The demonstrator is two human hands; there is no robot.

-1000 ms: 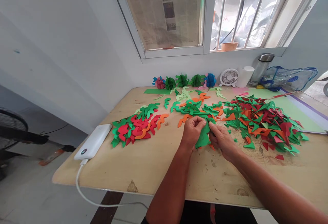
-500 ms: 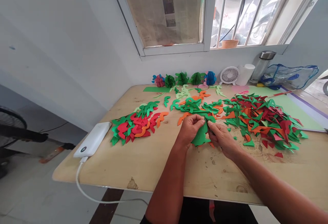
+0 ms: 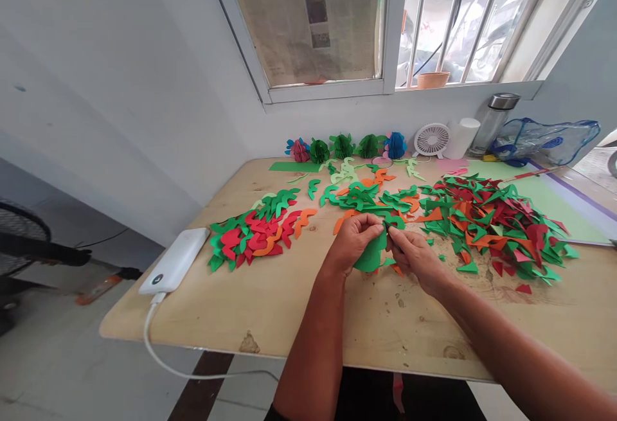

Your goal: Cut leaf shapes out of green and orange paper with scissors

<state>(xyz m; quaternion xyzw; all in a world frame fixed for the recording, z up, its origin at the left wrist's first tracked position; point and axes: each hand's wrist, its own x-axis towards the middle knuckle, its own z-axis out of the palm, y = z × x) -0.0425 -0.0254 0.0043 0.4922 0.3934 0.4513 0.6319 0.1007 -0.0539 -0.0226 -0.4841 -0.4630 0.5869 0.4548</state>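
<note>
My left hand (image 3: 355, 241) is closed, pinching a green paper piece (image 3: 371, 255) with a wavy edge between thumb and fingers. Close beside it, my right hand (image 3: 413, 255) is closed around a small dark scissors-like tool (image 3: 385, 228); fingers cover most of it. The tool's tip meets the paper's upper edge. Behind my hands lie green cut-outs (image 3: 359, 196) and orange cut-outs (image 3: 344, 220). A heap of red, green and orange scraps (image 3: 491, 228) spreads to the right. On the left sits a pile of red and green scalloped cut-outs (image 3: 255, 231).
A white power bank (image 3: 174, 261) with a white cable (image 3: 149, 344) lies at the table's left. Along the wall stand folded-paper balls (image 3: 343, 147), a small white fan (image 3: 432, 141), a bottle (image 3: 496, 125) and a clear pouch (image 3: 549, 141). The wooden table's front edge (image 3: 231, 351) is near me.
The green paper has shifted and turned slightly to the left in my left hand. My right hand has moved slightly left along with it, still closed.
</note>
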